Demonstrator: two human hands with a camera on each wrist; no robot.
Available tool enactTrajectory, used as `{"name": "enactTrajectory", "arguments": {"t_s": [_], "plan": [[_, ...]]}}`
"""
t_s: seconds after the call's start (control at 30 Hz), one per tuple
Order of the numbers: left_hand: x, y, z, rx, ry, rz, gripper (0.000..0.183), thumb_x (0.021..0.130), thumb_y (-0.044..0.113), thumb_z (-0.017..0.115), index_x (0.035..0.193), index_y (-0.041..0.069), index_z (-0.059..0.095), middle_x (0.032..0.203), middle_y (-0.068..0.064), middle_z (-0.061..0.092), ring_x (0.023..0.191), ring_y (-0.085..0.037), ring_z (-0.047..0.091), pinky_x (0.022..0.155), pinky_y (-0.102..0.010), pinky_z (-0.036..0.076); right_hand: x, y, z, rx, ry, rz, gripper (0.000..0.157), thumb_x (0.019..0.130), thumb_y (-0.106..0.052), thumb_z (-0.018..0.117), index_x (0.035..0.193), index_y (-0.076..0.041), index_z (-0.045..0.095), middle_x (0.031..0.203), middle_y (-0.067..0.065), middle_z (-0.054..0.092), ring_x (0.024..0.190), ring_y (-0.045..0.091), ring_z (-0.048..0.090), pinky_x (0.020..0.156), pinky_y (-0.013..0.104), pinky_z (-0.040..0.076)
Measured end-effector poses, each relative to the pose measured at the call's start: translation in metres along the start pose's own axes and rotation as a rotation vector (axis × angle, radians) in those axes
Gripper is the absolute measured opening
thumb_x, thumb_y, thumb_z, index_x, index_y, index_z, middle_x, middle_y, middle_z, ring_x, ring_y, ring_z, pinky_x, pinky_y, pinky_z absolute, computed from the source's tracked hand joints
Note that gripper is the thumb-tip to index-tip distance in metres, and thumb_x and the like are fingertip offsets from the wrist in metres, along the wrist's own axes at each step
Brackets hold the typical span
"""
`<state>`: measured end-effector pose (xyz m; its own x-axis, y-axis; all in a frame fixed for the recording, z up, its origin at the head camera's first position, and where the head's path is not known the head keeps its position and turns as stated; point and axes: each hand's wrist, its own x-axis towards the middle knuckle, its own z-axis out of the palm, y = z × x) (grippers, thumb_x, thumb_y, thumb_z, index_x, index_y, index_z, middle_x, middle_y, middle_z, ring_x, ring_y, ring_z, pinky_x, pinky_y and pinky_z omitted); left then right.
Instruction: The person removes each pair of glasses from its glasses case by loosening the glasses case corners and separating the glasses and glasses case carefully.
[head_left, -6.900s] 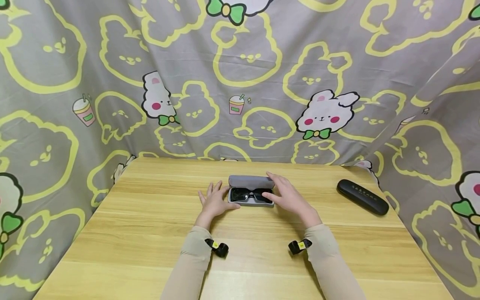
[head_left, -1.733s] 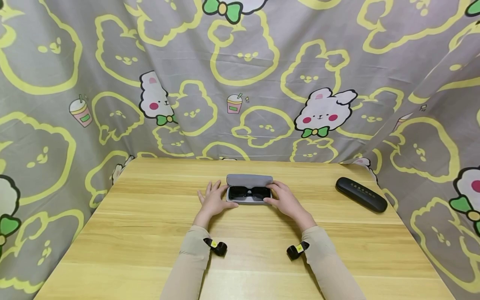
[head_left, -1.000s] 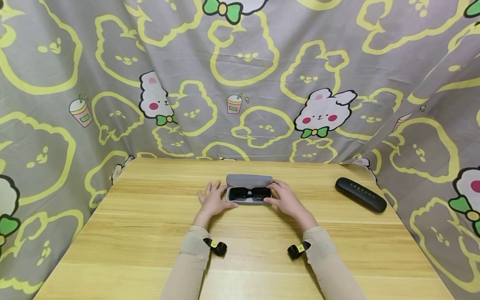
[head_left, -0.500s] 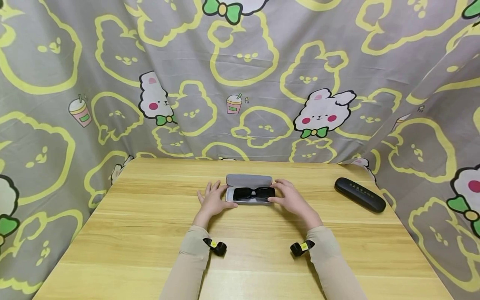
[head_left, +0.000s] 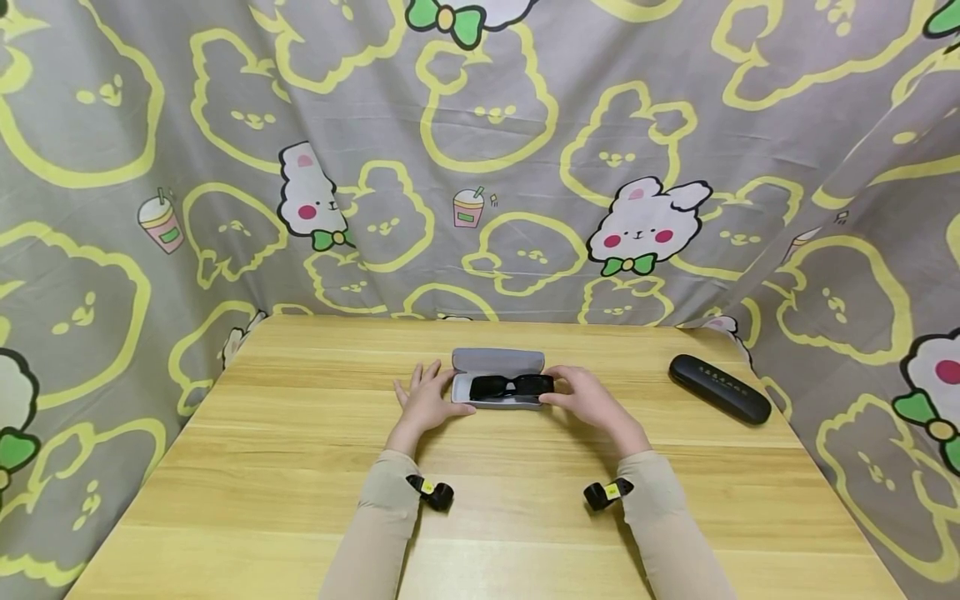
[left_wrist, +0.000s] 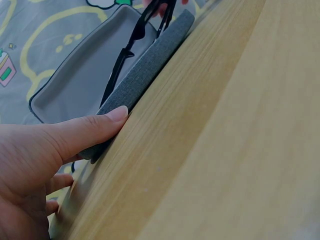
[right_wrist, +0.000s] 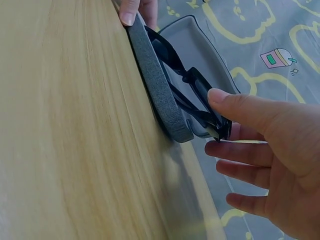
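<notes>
R hand pinches the right end of the sunglasses btwn thumb & index, other fingers loose; glasses sit abt mid-frame, that end jutting past the lid-up gray case. L hand grips the case's left end, thumb on front. Poss. trouble: one-end pinch may let glasses swivel & drop; far end cld snag the rim & drag the case if L grip slackens.

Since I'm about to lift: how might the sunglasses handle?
The sunglasses look stiff, given their thick-framed build. Their smooth black finish may slip a little. With the right hand gripping only one end, the other could dip.
</notes>
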<state>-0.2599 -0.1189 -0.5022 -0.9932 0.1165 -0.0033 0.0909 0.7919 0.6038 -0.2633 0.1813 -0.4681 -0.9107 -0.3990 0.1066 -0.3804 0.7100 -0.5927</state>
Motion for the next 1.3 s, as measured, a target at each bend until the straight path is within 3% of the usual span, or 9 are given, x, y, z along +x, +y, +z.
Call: {"name": "enactTrajectory", "arguments": {"t_s": [0.63,1.3], "plan": [[-0.0013,0.001,-0.0004,0.008,0.002,-0.006,0.084,0.072,0.052,0.081,0.143,0.02,0.05,0.161,-0.011,0.028,0.151,-0.041,0.005,0.111,-0.073,-0.012,-0.0049,-0.007,-0.0087,-0.06,0.004,0.039,0.047,0.085,-0.025,0.075,0.125,-0.004,0.062,0.117,0.018,0.069,0.115,0.036,0.061,0.103,0.054,0.045],[-0.0027,0.003,-0.0016,0.007,0.001,-0.008,0.083,0.072,0.051,0.081,0.143,0.02,0.05,0.16,-0.011,0.029,0.151,-0.041,0.007,0.111,-0.073,-0.011,-0.0017,-0.0032,-0.0003,-0.076,0.01,-0.006,0.055,0.079,-0.019,0.079,0.127,0.0,0.06,0.11,0.019,0.071,0.107,0.035,0.064,0.099,0.052,0.048]]}}
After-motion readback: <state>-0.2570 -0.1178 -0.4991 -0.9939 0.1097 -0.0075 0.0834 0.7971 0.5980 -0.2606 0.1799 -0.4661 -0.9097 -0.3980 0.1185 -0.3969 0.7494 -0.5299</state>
